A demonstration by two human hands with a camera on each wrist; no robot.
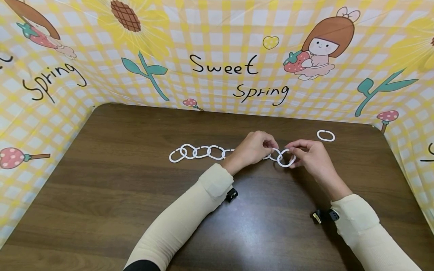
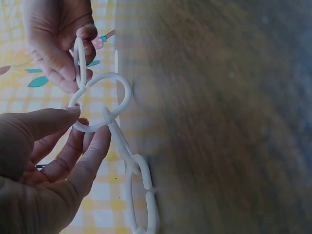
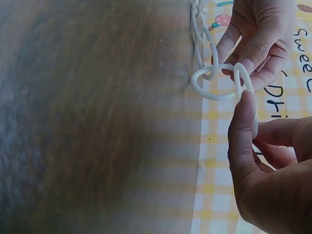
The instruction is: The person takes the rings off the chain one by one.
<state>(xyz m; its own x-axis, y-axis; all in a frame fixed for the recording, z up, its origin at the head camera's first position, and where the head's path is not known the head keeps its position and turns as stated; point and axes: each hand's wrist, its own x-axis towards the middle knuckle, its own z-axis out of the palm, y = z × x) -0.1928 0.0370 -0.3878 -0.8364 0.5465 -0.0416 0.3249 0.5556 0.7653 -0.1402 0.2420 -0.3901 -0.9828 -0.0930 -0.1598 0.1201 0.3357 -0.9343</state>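
Across the far part of the dark brown, wood-grain worktop (image 1: 135, 195) runs a chain of white, oval, plastic-looking links (image 1: 194, 152), its long axis left to right, roughly in line with the back edge. Its free end points left and lies flat; its right end is lifted between the hands. The left hand (image 1: 252, 148) has its grip clamped on the chain's next-to-last link, thumb against fingers, probably to steady that side. The right hand (image 1: 313, 156) pinches the white oval end link (image 1: 286, 166) between thumb and fingers, seemingly to control its angle where it crosses its neighbour; in the head view this link slants up to the right. A loose white oval link (image 1: 334, 136) lies apart beyond the right hand, long axis roughly sideways, its gap toward the back edge.
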